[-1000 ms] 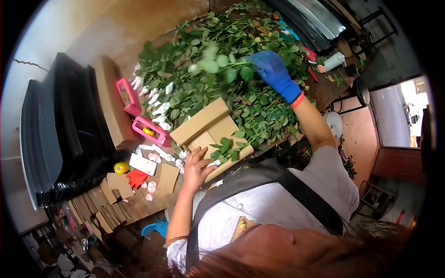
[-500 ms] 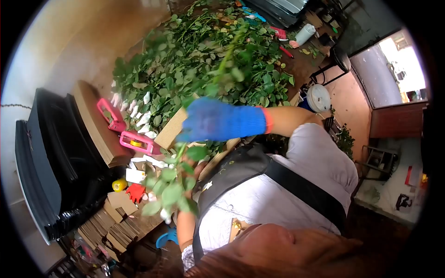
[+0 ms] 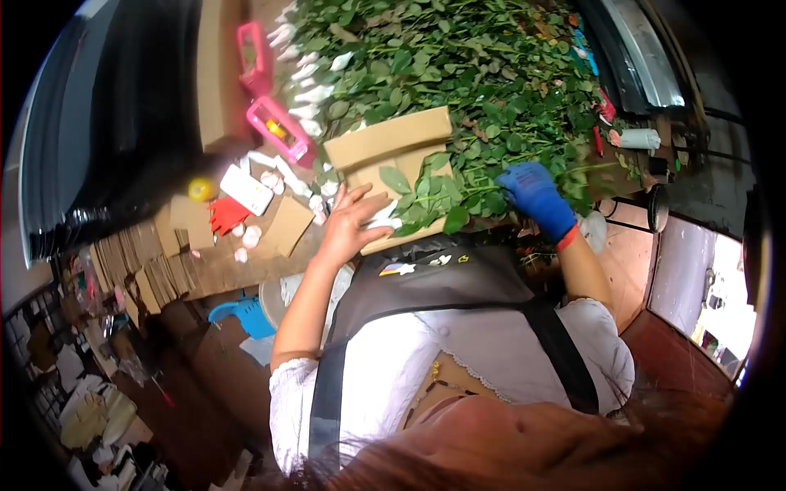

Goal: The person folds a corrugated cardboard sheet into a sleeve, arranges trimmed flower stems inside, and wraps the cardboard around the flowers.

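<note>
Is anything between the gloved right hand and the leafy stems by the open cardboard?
Nothing visible: the right hand is right at the leafy stems, which reach over the open cardboard. The left hand is at the cardboard's other end.

Leafy pile (image 3: pixel 491 74) and black stack (image 3: pixel 147 74) cut off by the top edge

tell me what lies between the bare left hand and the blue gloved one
In the head view, leafy stems, partly over folded cardboard, lie between the left hand and the gloved right hand.
</note>
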Demonstrator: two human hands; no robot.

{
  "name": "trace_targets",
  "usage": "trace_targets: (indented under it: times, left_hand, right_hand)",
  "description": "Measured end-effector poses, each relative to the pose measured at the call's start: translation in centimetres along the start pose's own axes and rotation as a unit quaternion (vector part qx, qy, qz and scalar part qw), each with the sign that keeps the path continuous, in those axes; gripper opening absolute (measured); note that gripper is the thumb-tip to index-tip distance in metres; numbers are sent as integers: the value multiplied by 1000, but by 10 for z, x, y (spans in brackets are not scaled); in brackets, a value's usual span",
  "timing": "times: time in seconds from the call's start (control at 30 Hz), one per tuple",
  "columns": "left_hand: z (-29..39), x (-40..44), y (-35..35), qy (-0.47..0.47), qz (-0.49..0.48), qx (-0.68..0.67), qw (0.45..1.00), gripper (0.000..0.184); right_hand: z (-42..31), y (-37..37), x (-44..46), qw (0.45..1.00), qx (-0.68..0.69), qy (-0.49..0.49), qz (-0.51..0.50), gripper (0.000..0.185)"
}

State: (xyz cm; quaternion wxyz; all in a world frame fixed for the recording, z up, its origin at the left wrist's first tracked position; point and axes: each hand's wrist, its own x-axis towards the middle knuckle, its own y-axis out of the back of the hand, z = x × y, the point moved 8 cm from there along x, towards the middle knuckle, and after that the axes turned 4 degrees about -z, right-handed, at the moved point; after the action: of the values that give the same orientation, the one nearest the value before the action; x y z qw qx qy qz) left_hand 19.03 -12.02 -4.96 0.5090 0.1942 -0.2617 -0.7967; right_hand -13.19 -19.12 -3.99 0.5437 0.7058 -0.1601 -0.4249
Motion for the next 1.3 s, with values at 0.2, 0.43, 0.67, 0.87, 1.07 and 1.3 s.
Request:
trace_targets:
  times: [0.2,0.43,0.67,0.87,1.07,1.3]
  left_hand:
    - [10,5,4,-8,-23,28,999,54]
    - [16,11,5,-3,-2,55,999,26]
    - [29,12,13,-27,92,69,993,20]
    - [-26,5,-17,48,9,-65,997,27]
    - [-17,7,-3,58,68,-128,988,74]
    - [15,20,8,11,32,-40,999,40]
  right_hand:
    - [20,85,48,996,74,-12,41,26]
    - [67,109,244,929,-129,-87,335,38]
    - [50,171,186,896,63,49,437,36]
    - [-10,180,40,920,196,237,243,35]
    - [-10,33,22,982,97,102,125,32]
    - [21,122,94,989,50,45,130,22]
